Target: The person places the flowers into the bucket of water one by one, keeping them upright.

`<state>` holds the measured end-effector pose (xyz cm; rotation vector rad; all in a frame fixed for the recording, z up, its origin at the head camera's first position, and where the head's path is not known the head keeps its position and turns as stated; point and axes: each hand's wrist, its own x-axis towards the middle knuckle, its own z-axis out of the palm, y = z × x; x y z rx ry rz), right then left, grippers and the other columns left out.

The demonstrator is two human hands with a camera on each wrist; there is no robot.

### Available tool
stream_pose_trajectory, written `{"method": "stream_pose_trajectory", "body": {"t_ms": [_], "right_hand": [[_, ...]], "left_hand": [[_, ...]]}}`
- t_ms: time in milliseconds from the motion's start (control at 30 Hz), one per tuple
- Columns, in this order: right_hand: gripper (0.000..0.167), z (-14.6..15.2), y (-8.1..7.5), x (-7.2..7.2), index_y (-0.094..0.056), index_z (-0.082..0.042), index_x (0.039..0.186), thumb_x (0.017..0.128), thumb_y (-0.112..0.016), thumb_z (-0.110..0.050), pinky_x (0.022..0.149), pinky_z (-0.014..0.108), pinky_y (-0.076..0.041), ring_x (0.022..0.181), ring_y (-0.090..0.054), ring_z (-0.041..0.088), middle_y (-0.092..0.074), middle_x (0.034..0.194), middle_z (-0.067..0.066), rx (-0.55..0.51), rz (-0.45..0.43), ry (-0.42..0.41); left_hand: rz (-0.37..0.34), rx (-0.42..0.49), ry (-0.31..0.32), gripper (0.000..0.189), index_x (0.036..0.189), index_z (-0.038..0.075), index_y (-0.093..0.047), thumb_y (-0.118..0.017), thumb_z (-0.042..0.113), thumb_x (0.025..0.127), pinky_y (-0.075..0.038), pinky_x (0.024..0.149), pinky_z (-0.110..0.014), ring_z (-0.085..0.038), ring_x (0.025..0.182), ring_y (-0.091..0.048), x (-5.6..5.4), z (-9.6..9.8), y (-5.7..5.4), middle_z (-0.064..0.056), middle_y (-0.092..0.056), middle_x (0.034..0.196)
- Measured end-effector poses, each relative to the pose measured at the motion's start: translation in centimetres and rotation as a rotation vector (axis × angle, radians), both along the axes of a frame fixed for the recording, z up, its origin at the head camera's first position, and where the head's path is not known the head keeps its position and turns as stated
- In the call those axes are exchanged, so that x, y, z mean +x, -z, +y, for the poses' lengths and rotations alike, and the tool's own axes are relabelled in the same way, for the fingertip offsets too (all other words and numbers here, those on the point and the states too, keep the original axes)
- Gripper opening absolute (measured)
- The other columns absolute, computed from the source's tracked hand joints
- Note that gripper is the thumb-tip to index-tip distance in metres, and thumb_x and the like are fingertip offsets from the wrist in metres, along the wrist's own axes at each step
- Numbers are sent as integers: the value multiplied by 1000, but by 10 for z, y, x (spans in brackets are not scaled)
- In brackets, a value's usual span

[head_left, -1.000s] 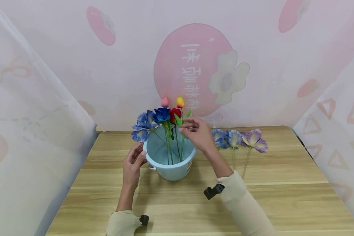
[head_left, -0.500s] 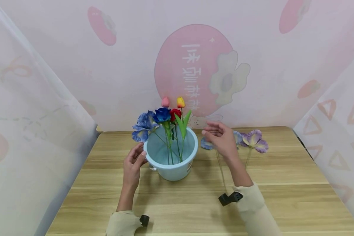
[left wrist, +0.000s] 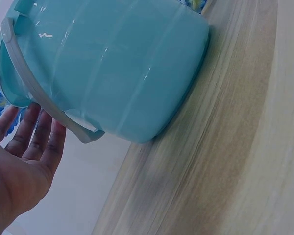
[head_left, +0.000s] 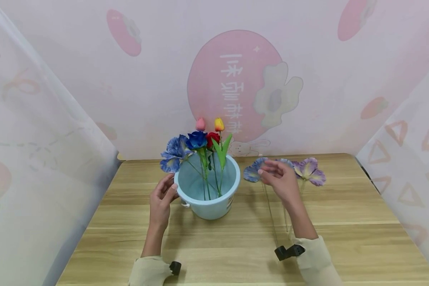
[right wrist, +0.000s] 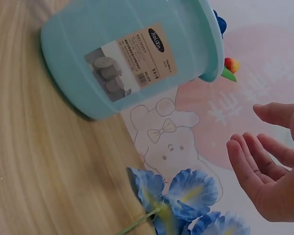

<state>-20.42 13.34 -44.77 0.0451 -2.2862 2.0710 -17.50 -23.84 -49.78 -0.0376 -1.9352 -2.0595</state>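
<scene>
A light-blue bucket point(head_left: 208, 210) stands upright on the table with artificial flowers in it: a blue iris-like flower point(head_left: 175, 151), a blue rose point(head_left: 197, 140), a red rose point(head_left: 212, 139), a pink tulip point(head_left: 200, 124) and a yellow-red tulip point(head_left: 219, 124). At its left rim, my left hand point(head_left: 161, 202) holds the bucket, thumb and fingers at the edge beside the white handle point(left wrist: 39, 93). My right hand point(head_left: 283, 183), fingers loosely bent and holding nothing, hovers over the flowers lying right of the bucket. Nearest are two blue flowers point(right wrist: 192, 193), one partly hidden by the hand in the head view.
A purple flower point(head_left: 309, 171) lies at the right end of the row, stems toward the front. The wooden table point(head_left: 207, 254) meets a patterned backdrop point(head_left: 157, 91) at its back edge. Side curtains point(head_left: 32, 159) flank it.
My right hand has left the yellow-red tulip in the bucket and moved right, over the lying flowers. The tulip's green leaves now show fully. My left hand has stayed at the rim.
</scene>
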Motion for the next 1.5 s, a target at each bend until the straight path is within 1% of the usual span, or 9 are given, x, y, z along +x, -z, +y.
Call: {"method": "stream_pose_trajectory", "body": {"t_ms": [167, 333, 500, 567, 767, 933, 1100, 1267, 1500], "right_hand": [[49, 5, 9, 2, -62, -1, 143, 101, -78, -23, 89, 26, -66, 106, -74, 14, -69, 132, 21, 32, -39, -2], [49, 10, 17, 2, -63, -2, 142, 101, -78, -24, 96, 35, -66, 111, -74, 19, -69, 135, 23, 53, -58, -15], [52, 15, 21, 1, -61, 1, 144, 101, -78, -23, 97, 35, -66, 108, -73, 13, -68, 136, 24, 58, -72, -25], [54, 18, 24, 1, -60, 3, 146, 101, -77, -22, 96, 34, -66, 111, -73, 16, -68, 137, 25, 72, -87, -28], [59, 29, 33, -1, -53, 0, 154, 104, -74, -24, 103, 42, -64, 129, -68, 37, -62, 146, 25, 92, -149, -52], [58, 33, 39, -3, -51, -1, 156, 106, -70, -23, 105, 46, -62, 134, -63, 45, -60, 149, 27, 104, -178, -81], [59, 37, 46, -5, -47, 3, 158, 107, -67, -18, 107, 48, -61, 136, -61, 46, -58, 151, 31, 120, -189, -130], [58, 40, 53, -9, -46, 7, 157, 107, -66, -15, 105, 49, -62, 134, -62, 48, -56, 151, 34, 111, -205, -154], [59, 40, 63, -13, -42, 6, 159, 108, -65, -12, 102, 41, -64, 132, -65, 41, -53, 154, 33, 60, -290, -165]], "left_hand": [[-1, -1, 0, 41, 148, 1, -60, -63, 12, 108, -66, 83, -24, -12, 110, -71, 0, 0, 1, 3, -72, 126], [-4, -4, 1, 41, 148, 3, -61, -63, 13, 108, -66, 84, -24, -12, 111, -71, 0, 1, 0, 3, -72, 127], [6, -1, 0, 42, 148, -1, -60, -63, 12, 108, -65, 83, -23, -12, 109, -71, 0, 1, 0, 3, -72, 125], [6, -3, -2, 42, 147, -1, -60, -63, 12, 108, -65, 83, -23, -12, 109, -72, 0, 1, 0, 3, -72, 125], [1, -10, -9, 41, 148, 1, -60, -63, 14, 108, -65, 83, -24, -15, 110, -72, 0, 1, 1, 0, -72, 127], [3, -7, -8, 42, 148, 0, -60, -63, 14, 108, -65, 82, -22, -12, 108, -71, -1, 1, 1, 1, -72, 126], [5, -7, 3, 43, 149, 1, -60, -63, 14, 108, -65, 83, -22, -16, 110, -72, 0, 1, 0, -4, -71, 128], [4, -7, -1, 42, 149, 2, -60, -63, 13, 108, -65, 83, -23, -16, 110, -71, -1, 0, 0, -4, -71, 129], [13, -3, 4, 41, 148, 1, -60, -63, 11, 108, -66, 84, -24, -16, 110, -72, -1, 1, 1, -2, -72, 127]]}}
